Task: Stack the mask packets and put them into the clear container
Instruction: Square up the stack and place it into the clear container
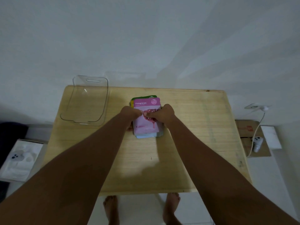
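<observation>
A stack of mask packets (146,125) lies at the middle of the wooden table (186,127), with a pink pomegranate packet on top and green, yellow and blue edges showing beneath. My left hand (131,113) grips the stack's left side and my right hand (162,114) grips its right side, thumbs meeting on the top packet. The clear container (86,101) stands at the table's back left corner with nothing inside it, well left of both hands.
A white wall rises right behind the table. On the floor left lies a white box (19,159). On the floor right lie cardboard (253,138), a white controller (257,142) and a cable. My bare feet show below the table's front edge.
</observation>
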A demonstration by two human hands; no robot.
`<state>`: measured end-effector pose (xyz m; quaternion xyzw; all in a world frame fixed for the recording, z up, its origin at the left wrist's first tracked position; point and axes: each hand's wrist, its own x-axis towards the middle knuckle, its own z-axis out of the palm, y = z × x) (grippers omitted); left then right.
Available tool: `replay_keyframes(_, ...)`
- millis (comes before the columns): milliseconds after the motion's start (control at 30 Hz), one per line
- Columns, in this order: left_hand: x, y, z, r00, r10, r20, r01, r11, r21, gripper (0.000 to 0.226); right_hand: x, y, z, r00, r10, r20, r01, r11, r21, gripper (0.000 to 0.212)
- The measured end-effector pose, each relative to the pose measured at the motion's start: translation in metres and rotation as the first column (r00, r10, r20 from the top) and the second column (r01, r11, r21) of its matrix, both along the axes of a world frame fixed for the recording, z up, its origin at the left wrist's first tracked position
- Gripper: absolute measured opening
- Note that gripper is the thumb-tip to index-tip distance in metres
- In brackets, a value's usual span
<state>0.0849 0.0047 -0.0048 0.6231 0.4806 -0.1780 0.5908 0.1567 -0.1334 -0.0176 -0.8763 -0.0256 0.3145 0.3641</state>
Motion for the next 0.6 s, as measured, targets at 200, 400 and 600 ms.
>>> replay_keyframes(200,-0.001,-0.005,-0.006,0.994,0.104,0.045,-0.102,0.994,-0.044,0.022,-0.002,0.005,0.000,0.994,-0.060,-0.091,0.067,0.995,0.072,0.038)
replay_keyframes(400,-0.001,-0.015,-0.012,0.975,0.168,0.143,-0.164,0.986,-0.040,0.037,0.001,0.016,-0.039,0.984,-0.176,-0.033,0.178,0.981,0.071,0.117)
replay_keyframes(600,-0.003,-0.016,-0.011,0.971,0.153,0.182,-0.161,0.986,0.033,0.050,-0.007,0.014,-0.007,0.976,-0.205,-0.076,0.217,0.945,0.245,0.070)
